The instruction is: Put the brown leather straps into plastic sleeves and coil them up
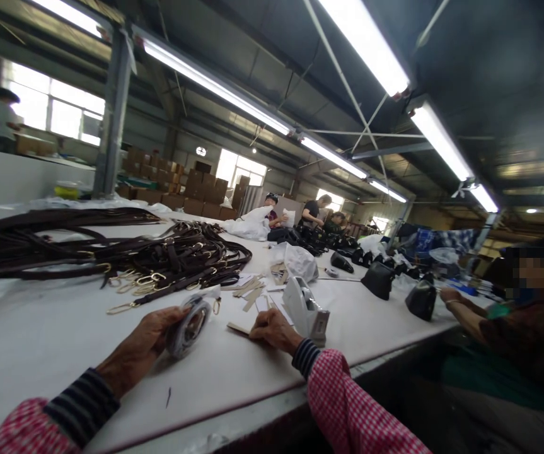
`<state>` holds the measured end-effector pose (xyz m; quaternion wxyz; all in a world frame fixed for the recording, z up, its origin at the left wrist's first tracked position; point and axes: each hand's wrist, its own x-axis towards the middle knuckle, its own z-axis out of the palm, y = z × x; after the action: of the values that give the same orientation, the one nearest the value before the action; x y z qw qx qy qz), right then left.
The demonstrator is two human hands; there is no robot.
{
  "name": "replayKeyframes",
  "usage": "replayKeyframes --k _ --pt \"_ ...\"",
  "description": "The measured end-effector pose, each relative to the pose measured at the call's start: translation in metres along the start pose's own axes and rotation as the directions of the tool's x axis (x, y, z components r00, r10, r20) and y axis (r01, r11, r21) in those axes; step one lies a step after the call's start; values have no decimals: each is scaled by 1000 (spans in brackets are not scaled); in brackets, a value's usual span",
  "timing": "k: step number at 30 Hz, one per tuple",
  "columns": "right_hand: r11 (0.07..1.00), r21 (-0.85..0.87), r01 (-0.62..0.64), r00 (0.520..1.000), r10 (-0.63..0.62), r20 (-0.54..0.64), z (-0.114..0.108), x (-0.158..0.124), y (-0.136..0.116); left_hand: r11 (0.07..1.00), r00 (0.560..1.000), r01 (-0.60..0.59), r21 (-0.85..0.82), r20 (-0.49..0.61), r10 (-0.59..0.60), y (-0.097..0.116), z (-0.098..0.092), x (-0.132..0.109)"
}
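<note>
My left hand [146, 343] grips a coiled strap in clear plastic [189, 328], held upright just above the white table; a gold clasp [216, 306] shows beside it. The fingers of my right hand [274, 328] are closed on a flat beige strip [237, 329] near the table surface. Right behind that hand stands a white tape dispenser [300, 306]. More beige strips [250, 293] lie loosely scattered beyond my hands. To the left, dark brown straps with gold clasps [181, 255] are heaped in a tangle.
A crumpled clear plastic bag [300, 261] lies past the dispenser. Black bags [378, 279] stand along the table to the right. A co-worker's hand [451, 296] is beside one of them. The table's front edge [281, 410] runs close to me. Other people work farther back.
</note>
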<state>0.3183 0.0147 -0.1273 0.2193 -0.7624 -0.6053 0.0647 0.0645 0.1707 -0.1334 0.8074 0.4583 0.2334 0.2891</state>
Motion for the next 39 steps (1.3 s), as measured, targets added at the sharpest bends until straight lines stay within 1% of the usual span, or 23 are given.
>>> replayKeyframes --k 2,5,7,9,14,18,21,24,27,29,31,32,34,36,39 --pt "999 48 -3 1000 2 16 -1 1 2 1000 1000 13 -13 -2 -13 1 0 0" --pt "997 72 -1 999 -2 45 -4 1 2 1000 1000 -17 -14 24 17 1 -1 1" --pt "999 49 3 997 -7 72 -6 1 1 1000 999 -30 -7 40 30 1 -2 2" --pt "1000 -15 8 997 -6 72 -5 0 -2 1000 999 -21 2 44 21 -1 -4 4" --pt "962 -272 0 999 -9 -32 11 -7 -15 999 997 -39 10 62 38 -5 -4 5" --pt "910 -415 22 996 -54 -65 21 -8 -22 999 997 -50 3 53 50 -4 -2 3" --pt "881 -473 -8 986 -70 -148 22 -7 -20 997 996 -76 -12 53 76 -4 0 2" --pt "861 -508 -28 967 -106 -232 19 -7 -16 996 996 -80 -39 48 82 -4 2 2" --pt "849 -528 27 947 -191 -258 14 -9 -18 997 998 -56 -59 39 59 -4 4 2" --pt "845 -531 60 930 -241 -278 11 -12 -26 997 999 -38 -67 35 40 -3 5 1" --pt "848 -521 96 903 -295 -313 8 -17 -39 997 999 -18 -76 31 20 -3 6 0" --pt "848 -513 130 882 -336 -332 7 -20 -46 997 999 -8 -81 32 11 -3 7 0" --pt "828 -513 225 821 -445 -357 6 -24 -61 996 999 6 -91 38 -3 -3 7 -1" --pt "766 -553 327 750 -566 -341 7 -28 -73 995 999 2 -97 42 2 -3 7 -1" --pt "622 -661 419 652 -713 -257 12 -27 -83 995 999 -13 -101 35 17 -3 7 0"
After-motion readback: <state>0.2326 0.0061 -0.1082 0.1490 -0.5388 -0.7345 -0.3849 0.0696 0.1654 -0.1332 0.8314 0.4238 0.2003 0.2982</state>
